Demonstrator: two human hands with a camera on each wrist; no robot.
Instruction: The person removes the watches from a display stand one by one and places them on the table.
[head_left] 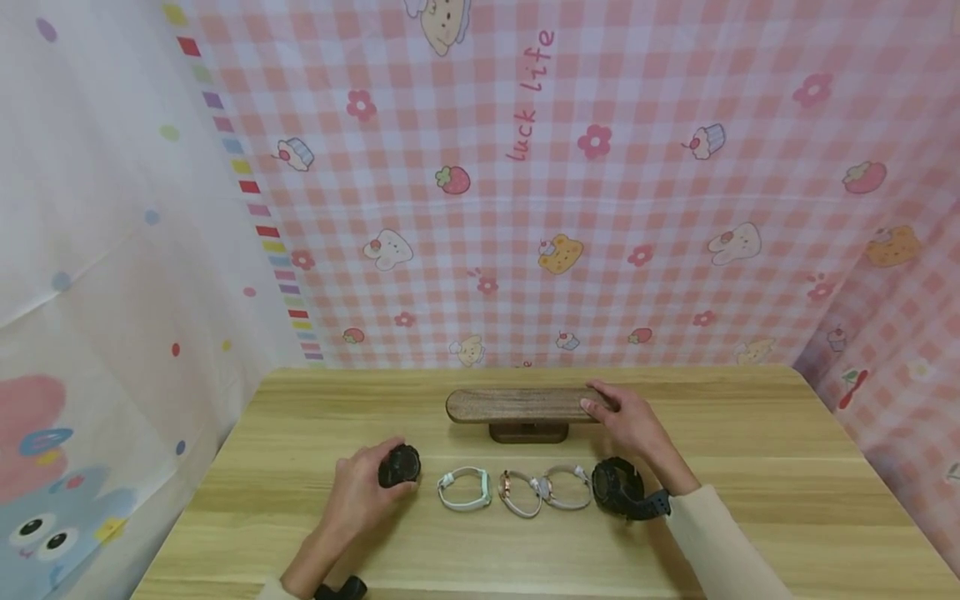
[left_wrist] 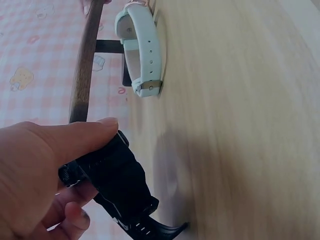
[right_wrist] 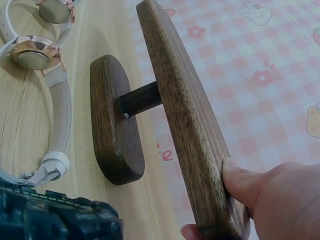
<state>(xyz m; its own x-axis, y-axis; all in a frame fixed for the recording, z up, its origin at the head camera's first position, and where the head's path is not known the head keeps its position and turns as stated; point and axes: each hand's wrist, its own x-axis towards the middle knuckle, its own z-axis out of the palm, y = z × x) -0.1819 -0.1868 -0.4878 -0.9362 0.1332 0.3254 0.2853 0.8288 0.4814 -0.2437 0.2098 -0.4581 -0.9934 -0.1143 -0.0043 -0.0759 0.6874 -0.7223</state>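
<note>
My left hand (head_left: 360,492) pinches a black wristwatch (left_wrist: 117,180) between thumb and fingers, its strap hanging open at one end. At the back of the table, my right hand (head_left: 630,419) grips the right end of a dark wooden watch stand (head_left: 517,405), thumb on the bar. The bar sits on a short post above an oval base (right_wrist: 112,125). Between the hands lie a mint-green and white watch (head_left: 465,490) and two rose-gold watches with pale straps, one left (head_left: 521,493) and one right (head_left: 567,487). A large black watch (head_left: 617,487) rests beside my right forearm.
The wooden table (head_left: 450,558) runs back to a pink checked cloth (head_left: 637,200). A white patterned cloth (head_left: 112,250) hangs at the left side. A dark object (head_left: 343,589) shows near my left wrist at the lower edge.
</note>
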